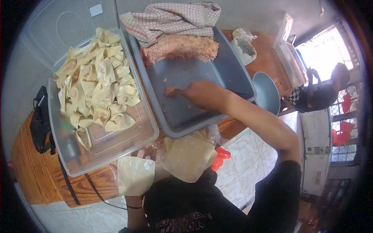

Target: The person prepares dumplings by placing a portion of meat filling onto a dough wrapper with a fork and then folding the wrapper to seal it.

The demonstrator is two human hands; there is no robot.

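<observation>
A square wonton wrapper (136,176) lies across my left hand (141,153), held up near the front edge of the table. The wrapper hides most of the palm; some fingertips show past its far edge. My right hand (204,95) is closed over the grey tray (171,124). A small lump of meat filling (170,91) shows at its fingertips; whether a tool carries it cannot be made out. Farther back in the tray lies a long mound of minced filling (182,48). A stack of wrappers (189,157) sits just right of my left hand.
To the left, a clear plastic box (143,134) holds a heap of folded wontons (97,85). A checked cloth (171,19) covers the tray's far end. A blue bowl (267,93) and a black bag (40,120) flank the containers. Another person (318,91) is at far right.
</observation>
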